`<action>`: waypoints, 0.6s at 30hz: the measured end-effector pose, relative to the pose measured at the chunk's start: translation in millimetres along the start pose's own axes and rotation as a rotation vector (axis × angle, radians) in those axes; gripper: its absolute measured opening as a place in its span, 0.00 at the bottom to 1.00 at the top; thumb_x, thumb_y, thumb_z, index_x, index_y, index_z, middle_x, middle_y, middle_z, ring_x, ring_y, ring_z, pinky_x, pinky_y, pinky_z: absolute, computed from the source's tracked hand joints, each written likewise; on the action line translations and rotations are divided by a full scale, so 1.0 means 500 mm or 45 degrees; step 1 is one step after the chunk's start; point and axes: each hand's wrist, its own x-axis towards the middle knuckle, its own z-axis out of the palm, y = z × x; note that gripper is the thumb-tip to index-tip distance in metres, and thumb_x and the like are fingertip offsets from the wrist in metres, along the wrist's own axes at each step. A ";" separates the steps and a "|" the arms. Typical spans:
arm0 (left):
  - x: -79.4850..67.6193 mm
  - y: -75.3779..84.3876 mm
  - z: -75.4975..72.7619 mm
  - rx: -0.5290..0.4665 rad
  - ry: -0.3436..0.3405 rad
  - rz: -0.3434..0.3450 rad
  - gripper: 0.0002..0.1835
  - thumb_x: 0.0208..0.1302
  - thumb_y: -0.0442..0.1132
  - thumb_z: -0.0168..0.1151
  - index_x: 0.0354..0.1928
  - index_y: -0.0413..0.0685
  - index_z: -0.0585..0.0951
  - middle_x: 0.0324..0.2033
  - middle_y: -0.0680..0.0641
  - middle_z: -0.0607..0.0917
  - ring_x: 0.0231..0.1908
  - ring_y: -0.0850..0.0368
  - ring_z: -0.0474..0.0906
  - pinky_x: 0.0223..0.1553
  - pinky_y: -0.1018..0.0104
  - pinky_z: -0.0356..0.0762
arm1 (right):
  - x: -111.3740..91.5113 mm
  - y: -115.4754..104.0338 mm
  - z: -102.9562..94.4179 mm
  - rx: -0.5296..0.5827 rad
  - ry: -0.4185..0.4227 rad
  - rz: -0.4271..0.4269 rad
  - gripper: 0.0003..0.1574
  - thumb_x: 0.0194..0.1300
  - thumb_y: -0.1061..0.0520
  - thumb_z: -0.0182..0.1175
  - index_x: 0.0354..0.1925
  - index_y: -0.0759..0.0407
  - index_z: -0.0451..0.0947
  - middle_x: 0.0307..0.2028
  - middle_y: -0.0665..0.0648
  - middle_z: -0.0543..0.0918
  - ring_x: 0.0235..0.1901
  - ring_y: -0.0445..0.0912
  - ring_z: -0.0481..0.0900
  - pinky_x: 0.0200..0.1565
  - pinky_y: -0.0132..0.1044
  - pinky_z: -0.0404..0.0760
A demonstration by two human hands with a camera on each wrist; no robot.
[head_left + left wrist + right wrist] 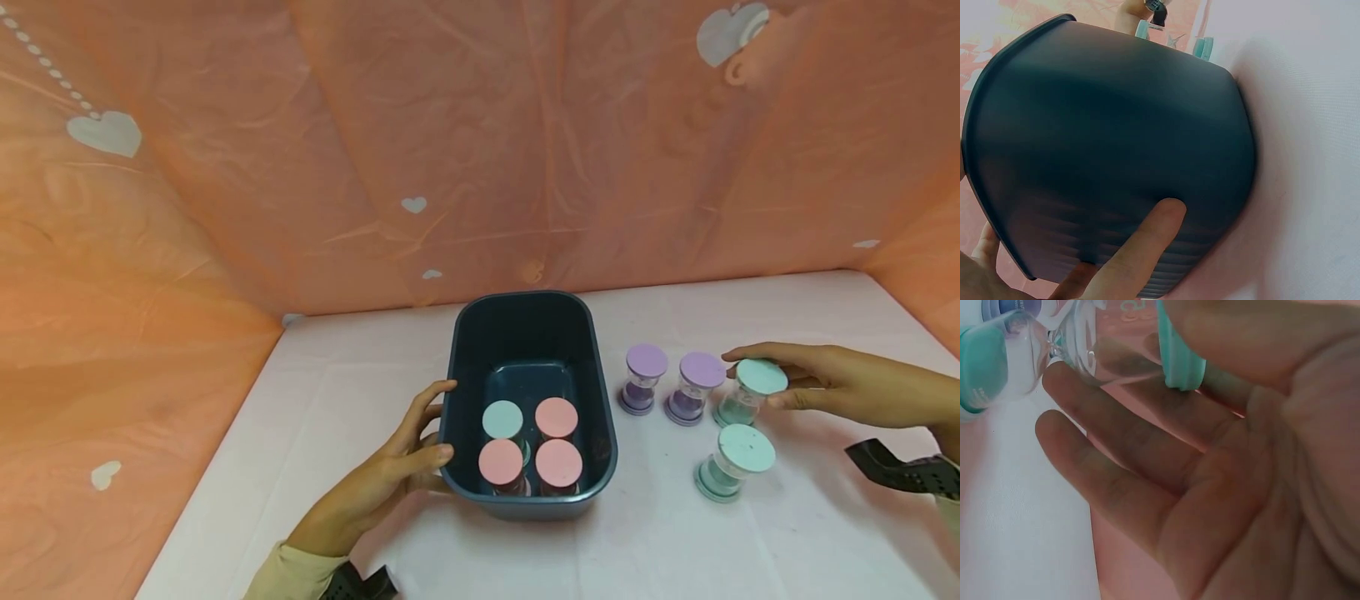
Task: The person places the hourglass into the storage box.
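Observation:
A dark blue bin (528, 510) stands on the table with three pink-capped sand timers (556, 417) and one mint-capped sand timer (502, 419) upright in its near half. My left hand (390, 475) rests against the bin's left side, its fingertips (1169, 212) on the outer wall. On the right, my right hand (840, 385) holds a mint sand timer (761, 377) by its top cap, between thumb and fingers. In the right wrist view two other fingers (1110, 481) extend below the cap. Just in front stands a second mint sand timer (746, 448).
Two purple sand timers (646, 362) stand between the bin and my right hand. A white cloth covers the table (337, 392). Orange sheeting (480, 150) with pale hearts rises behind the table and at both sides.

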 end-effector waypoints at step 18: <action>0.001 0.001 0.000 0.004 0.007 -0.016 0.37 0.73 0.42 0.54 0.75 0.68 0.47 0.72 0.38 0.44 0.66 0.47 0.66 0.55 0.46 0.79 | -0.001 -0.011 -0.008 -0.177 0.191 0.126 0.35 0.64 0.53 0.68 0.67 0.39 0.69 0.55 0.33 0.78 0.46 0.25 0.78 0.39 0.27 0.79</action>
